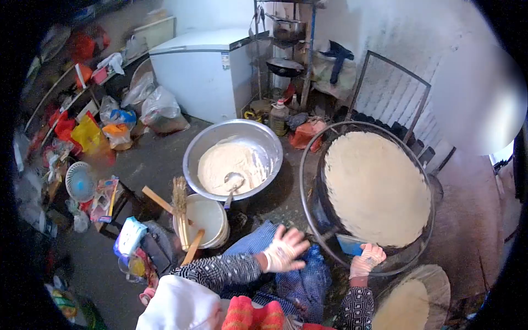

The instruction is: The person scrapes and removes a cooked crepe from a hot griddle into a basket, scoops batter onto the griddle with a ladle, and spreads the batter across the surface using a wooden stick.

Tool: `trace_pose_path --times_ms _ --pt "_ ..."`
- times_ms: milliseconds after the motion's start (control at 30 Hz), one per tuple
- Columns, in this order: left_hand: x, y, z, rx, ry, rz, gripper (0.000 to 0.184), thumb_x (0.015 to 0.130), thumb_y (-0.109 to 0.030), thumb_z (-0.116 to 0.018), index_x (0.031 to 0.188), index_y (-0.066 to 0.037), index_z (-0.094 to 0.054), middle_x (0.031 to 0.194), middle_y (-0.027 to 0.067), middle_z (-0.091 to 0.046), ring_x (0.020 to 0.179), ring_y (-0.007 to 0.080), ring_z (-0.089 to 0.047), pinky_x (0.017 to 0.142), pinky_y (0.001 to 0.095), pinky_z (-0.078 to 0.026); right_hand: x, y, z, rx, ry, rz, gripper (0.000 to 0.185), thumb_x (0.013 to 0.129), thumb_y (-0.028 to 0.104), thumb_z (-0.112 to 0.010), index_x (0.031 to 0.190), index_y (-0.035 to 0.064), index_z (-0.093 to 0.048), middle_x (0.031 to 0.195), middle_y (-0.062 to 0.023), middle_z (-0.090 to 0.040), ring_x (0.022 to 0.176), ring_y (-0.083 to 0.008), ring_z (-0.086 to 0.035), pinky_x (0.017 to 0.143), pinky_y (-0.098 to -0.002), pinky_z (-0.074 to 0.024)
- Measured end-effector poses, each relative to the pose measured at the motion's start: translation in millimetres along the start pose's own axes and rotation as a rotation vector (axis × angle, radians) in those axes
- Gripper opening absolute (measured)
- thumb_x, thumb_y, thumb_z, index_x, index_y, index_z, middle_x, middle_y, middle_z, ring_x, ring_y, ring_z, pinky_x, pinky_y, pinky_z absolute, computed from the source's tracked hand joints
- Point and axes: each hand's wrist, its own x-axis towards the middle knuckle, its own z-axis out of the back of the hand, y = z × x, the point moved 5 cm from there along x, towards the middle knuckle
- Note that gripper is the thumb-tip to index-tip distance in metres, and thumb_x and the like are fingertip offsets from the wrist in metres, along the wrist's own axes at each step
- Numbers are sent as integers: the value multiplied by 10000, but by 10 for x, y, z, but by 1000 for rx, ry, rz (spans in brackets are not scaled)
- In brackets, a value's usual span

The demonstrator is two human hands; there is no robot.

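Observation:
My left hand (pixel 284 251), in a pale glove or wrap, is held palm down over my knees with its fingers spread and nothing in it. At the near edge of a round black griddle (pixel 320 193), my right hand (pixel 367 260) is closed on a blue scraper (pixel 348 245). A wide, pale layer of batter (pixel 379 187) covers most of the griddle. Around the griddle runs a raised metal ring (pixel 304 190). Below my right hand, a round tray (pixel 440 280) carries a thin pale pancake (pixel 404 308).
A steel basin (pixel 272 144) of batter with a ladle (pixel 234 181) stands ahead. Nearer is a white bucket (pixel 220 228) with wooden sticks and a straw brush (pixel 180 201). Farther back are a chest freezer (pixel 190 71), plastic bags (pixel 162 110) and a metal rack (pixel 312 55).

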Motion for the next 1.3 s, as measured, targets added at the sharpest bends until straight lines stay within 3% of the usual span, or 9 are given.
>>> trace_pose_path --times_ms 33,133,400,567,667,867,933,1100,1300 --pt "-62 225 -72 65 47 119 747 816 -588 -609 1392 -146 -436 1455 201 -377 1384 420 -280 1067 716 -110 48 143 179 14 -44 43 135 650 116 -572 784 125 -588 824 -90 -550 852 -302 -517 852 -465 -356" --pt "-222 477 -159 162 209 268 761 846 -622 -541 1434 -160 -401 1488 205 -349 1404 429 -257 1055 739 -89 4 183 164 36 -57 28 151 649 112 -574 799 123 -589 843 -89 -553 865 -303 -520 865 -457 -351" --pt "-208 279 -188 96 89 214 741 859 -610 -535 1434 -160 -409 1484 204 -360 1403 398 -281 1065 718 -130 72 172 121 -12 -24 7 219 588 77 -586 802 121 -586 861 -87 -585 899 -316 -540 849 -452 -365" --pt "-150 350 -146 80 78 249 714 864 -592 -541 1412 -148 -429 1473 207 -373 1391 406 -294 1076 703 -143 103 157 105 -77 60 -25 199 652 90 -601 845 136 -606 881 -77 -590 919 -285 -544 893 -447 -350" --pt "-129 363 -126 64 149 258 691 895 -560 -514 1429 -134 -407 1500 204 -322 1418 392 -241 1094 692 -123 117 174 118 -19 -37 6 281 565 80 -590 839 144 -597 879 -84 -572 930 -312 -530 858 -458 -355" --pt "-78 357 -172 57 162 254 697 892 -557 -522 1430 -127 -409 1494 204 -331 1417 394 -241 1097 681 -126 152 137 110 -47 -4 -16 243 611 70 -599 837 159 -599 889 -67 -592 945 -285 -542 874 -444 -356" --pt "-84 370 -226 57 70 220 710 850 -569 -581 1393 -132 -448 1455 212 -377 1379 414 -293 1073 687 -172 162 91 76 -57 41 -37 252 605 85 -616 846 158 -599 885 -52 -593 948 -275 -538 892 -442 -349" --pt "-76 333 -219 66 99 223 707 859 -583 -556 1392 -131 -452 1455 210 -380 1385 406 -289 1084 677 -169 215 127 48 -56 -82 10 158 637 76 -606 763 170 -596 807 -29 -593 865 -266 -557 823 -436 -358" --pt "-70 342 -230 68 59 226 695 864 -576 -550 1390 -131 -457 1442 210 -394 1382 394 -299 1098 652 -171 297 115 -35 -86 -98 22 168 651 79 -600 791 172 -600 809 -42 -600 855 -280 -557 786 -432 -370"
